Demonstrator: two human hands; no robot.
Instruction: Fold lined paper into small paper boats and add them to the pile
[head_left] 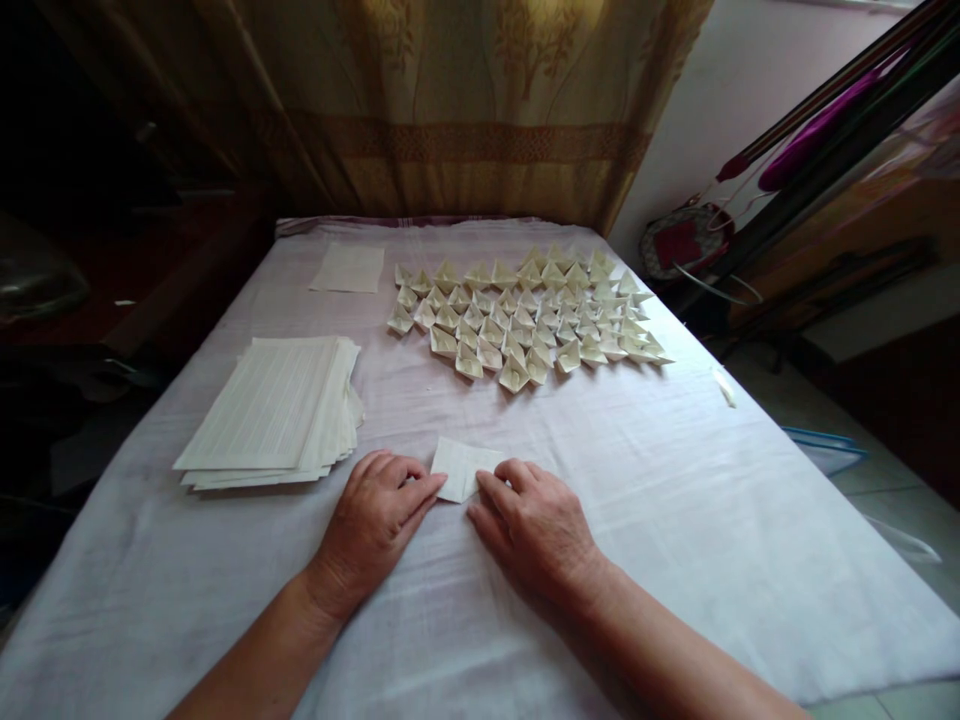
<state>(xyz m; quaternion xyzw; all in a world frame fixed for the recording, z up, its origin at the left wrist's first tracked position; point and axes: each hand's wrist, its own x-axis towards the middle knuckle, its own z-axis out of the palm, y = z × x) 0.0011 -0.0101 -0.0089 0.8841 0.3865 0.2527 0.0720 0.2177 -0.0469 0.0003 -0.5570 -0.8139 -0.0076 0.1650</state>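
Observation:
A small folded piece of white paper (459, 467) lies on the white cloth near the table's front. My left hand (375, 520) rests palm down at the paper's left edge, fingers curled, fingertips pressing on its lower left corner. My right hand (534, 525) lies palm down at the paper's right side, fingertips on its lower right edge. Both hands pinch and press the fold flat against the cloth.
A stack of lined paper sheets (274, 410) sits at the left. A single sheet (349, 268) lies at the far left. Several folded paper boats (529, 315) are grouped at the back right. The white cloth (675, 520) covers the table; a curtain (450, 110) hangs behind.

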